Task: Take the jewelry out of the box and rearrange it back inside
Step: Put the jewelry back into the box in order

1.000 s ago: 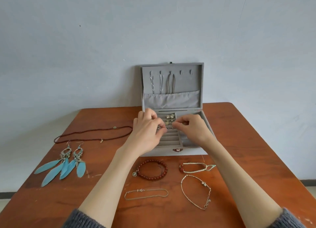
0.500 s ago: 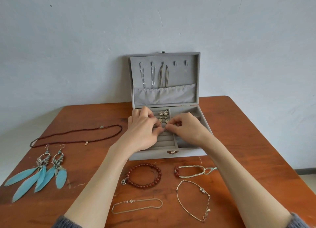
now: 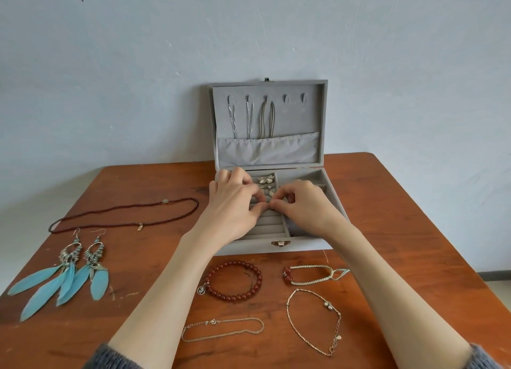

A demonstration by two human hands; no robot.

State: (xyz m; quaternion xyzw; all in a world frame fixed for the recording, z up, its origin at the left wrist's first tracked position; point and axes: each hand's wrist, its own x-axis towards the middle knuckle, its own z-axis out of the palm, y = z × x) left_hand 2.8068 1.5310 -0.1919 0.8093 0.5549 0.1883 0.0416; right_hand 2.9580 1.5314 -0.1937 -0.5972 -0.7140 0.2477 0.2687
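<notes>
Jewelry box (image 3: 272,175), lid up, sits on the surface (image 3: 401,216) directly under both hands; left hand (image 3: 235,205) and right hand (image 3: 300,204) have stayed over the ring rolls across the last second, fingertips now closed together on a small piece too tiny to identify. Just beyond the fingers, small earrings (image 3: 266,186) sit in the rolls. Nearer the wrists lie a red bead bracelet (image 3: 235,281) and chains, so refilling looks barely begun.

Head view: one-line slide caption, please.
Both hands, left hand and right hand, work over the ring slots of the open jewelry box.
</notes>
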